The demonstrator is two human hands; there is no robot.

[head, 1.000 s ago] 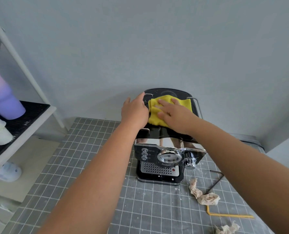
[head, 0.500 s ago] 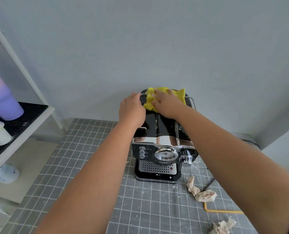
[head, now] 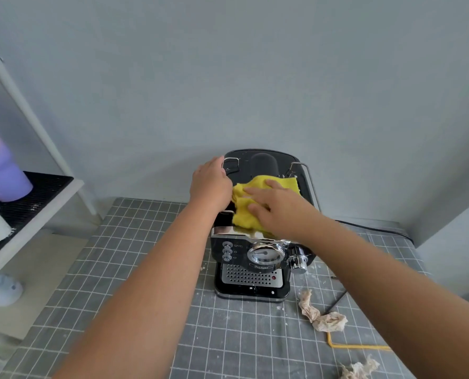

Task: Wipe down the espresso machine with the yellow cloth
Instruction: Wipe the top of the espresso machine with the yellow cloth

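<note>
Head view: yellow cloth (head: 255,203) on espresso machine (head: 258,258) top, now pulled fwd from the rear edge twd 6 o'clock. R hand (head: 279,212) fingers flat, pressing cloth. L hand (head: 211,187) at 9 o'clock, curled over machine's side, bracing. Rear top looks done; front panel pending.

Plain pale grey-blue wall (head: 255,77) behind, evenly lit. Grey grid-patterned table cover (head: 134,255) below, dusted with white specks. At left, white shelving unit (head: 22,110) with slanted post; black mesh mat (head: 36,195) on its shelf.
</note>
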